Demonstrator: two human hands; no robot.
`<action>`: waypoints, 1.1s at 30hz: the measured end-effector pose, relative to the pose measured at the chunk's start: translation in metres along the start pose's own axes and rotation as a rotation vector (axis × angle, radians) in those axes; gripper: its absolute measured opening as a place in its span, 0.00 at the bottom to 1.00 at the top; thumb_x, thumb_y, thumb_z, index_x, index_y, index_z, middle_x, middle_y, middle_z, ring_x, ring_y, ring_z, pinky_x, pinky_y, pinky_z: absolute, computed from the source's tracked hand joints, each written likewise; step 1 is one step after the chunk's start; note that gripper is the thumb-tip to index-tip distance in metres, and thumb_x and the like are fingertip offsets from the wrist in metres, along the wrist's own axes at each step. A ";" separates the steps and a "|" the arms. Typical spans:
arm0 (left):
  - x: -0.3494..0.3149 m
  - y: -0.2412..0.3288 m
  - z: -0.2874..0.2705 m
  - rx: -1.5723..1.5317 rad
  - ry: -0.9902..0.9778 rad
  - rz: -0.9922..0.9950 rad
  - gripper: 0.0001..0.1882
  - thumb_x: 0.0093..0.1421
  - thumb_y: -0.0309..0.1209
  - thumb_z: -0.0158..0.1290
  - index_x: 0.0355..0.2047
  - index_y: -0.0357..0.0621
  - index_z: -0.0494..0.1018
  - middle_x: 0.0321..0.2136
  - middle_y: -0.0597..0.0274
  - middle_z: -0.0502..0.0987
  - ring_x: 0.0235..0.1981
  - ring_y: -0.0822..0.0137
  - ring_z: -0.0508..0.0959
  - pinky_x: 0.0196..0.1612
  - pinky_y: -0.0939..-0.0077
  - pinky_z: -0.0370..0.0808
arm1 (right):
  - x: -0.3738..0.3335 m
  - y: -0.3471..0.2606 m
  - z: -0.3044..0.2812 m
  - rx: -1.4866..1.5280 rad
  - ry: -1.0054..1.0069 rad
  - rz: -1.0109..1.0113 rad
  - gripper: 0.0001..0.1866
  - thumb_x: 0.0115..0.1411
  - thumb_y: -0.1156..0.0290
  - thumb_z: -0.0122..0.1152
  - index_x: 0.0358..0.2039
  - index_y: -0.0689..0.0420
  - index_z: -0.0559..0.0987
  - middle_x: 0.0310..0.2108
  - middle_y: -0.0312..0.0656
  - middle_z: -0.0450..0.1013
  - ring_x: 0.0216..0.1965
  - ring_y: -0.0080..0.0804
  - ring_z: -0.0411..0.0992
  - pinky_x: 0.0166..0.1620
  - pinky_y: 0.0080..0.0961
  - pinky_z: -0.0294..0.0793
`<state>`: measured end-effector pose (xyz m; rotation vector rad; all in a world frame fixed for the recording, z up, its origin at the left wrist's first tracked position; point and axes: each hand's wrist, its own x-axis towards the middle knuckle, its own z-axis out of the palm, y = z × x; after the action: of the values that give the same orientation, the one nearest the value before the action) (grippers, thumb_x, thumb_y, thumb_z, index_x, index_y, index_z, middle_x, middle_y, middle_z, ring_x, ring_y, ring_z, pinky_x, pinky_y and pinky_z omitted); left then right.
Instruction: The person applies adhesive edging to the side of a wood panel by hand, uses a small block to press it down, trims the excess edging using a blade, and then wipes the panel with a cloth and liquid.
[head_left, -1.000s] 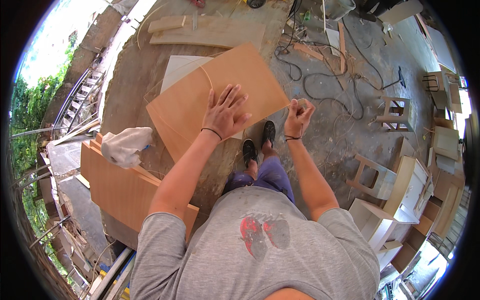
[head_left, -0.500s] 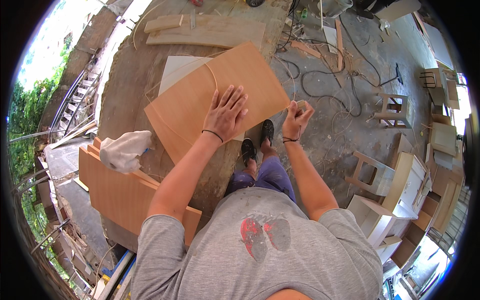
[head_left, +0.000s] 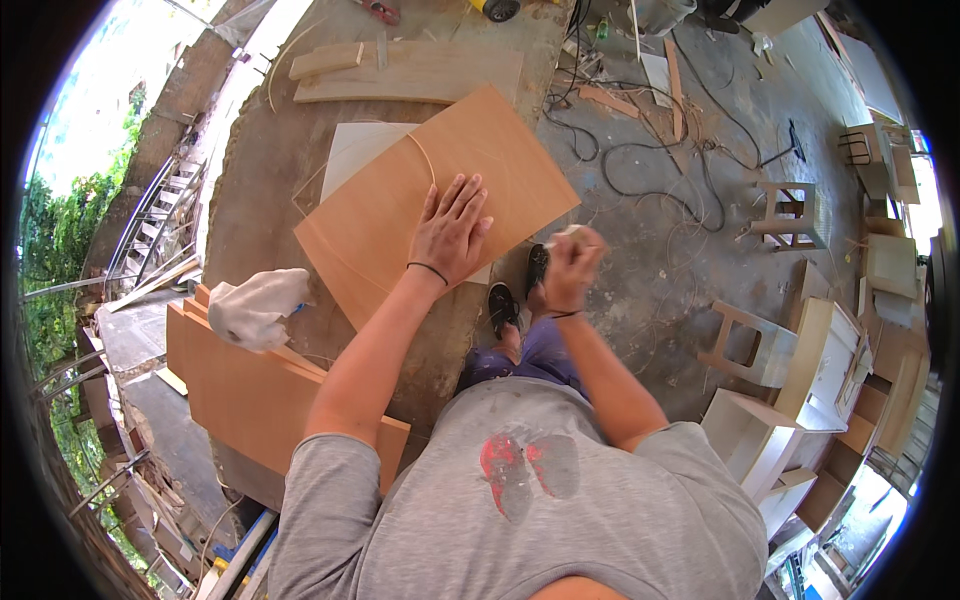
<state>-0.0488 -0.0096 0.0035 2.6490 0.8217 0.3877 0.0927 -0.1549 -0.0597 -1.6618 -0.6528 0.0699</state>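
Observation:
My left hand (head_left: 450, 232) lies flat on a tan wood-faced panel (head_left: 490, 135), its fingers stretched out and fairly close together. Just off the panel's near right edge, my right hand (head_left: 572, 270) is closed around a small pale block (head_left: 572, 232), partly hidden by the fingers and smeared by motion. A thin, light strip (head_left: 424, 150) curves across the panel's top beside my left fingertips. Beneath the panel, a white sheet (head_left: 350, 150) sticks out at the far left.
Several tan panels (head_left: 240, 400) stand at the left with a pale cloth (head_left: 258, 308) draped over them. Boards (head_left: 420, 75) lie at the table's far side. Black cables (head_left: 640, 150) and wood scraps litter the floor at right, near a stool (head_left: 750, 345) and cabinet carcasses (head_left: 750, 435).
My right hand has come away from the panel's right corner, moving toward me and slightly left with the block. The left hand stays flat on the panel.

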 end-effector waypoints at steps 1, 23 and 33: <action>-0.001 -0.001 0.000 -0.002 -0.005 -0.007 0.26 0.63 0.41 0.46 0.58 0.42 0.64 0.63 0.59 0.60 0.67 0.58 0.55 0.67 0.54 0.46 | 0.016 -0.007 -0.020 0.044 0.001 0.124 0.16 0.64 0.67 0.58 0.47 0.58 0.66 0.36 0.41 0.68 0.33 0.24 0.67 0.36 0.23 0.70; -0.101 0.058 0.027 -0.036 0.237 -0.265 0.26 0.54 0.45 0.56 0.49 0.45 0.72 0.62 0.48 0.59 0.65 0.50 0.57 0.65 0.52 0.53 | 0.088 -0.026 -0.090 0.257 -0.177 0.621 0.15 0.65 0.61 0.54 0.47 0.52 0.64 0.24 0.33 0.68 0.18 0.16 0.62 0.19 0.13 0.60; -0.112 0.077 0.016 -0.011 0.384 -0.535 0.26 0.51 0.33 0.58 0.51 0.44 0.69 0.61 0.47 0.59 0.63 0.51 0.58 0.61 0.55 0.57 | 0.156 -0.014 0.003 0.265 -0.494 0.621 0.17 0.64 0.60 0.56 0.47 0.53 0.65 0.24 0.33 0.68 0.19 0.16 0.64 0.20 0.13 0.63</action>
<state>-0.0944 -0.1386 0.0023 2.2430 1.5823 0.7533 0.2169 -0.0808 0.0011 -1.5377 -0.4377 0.9956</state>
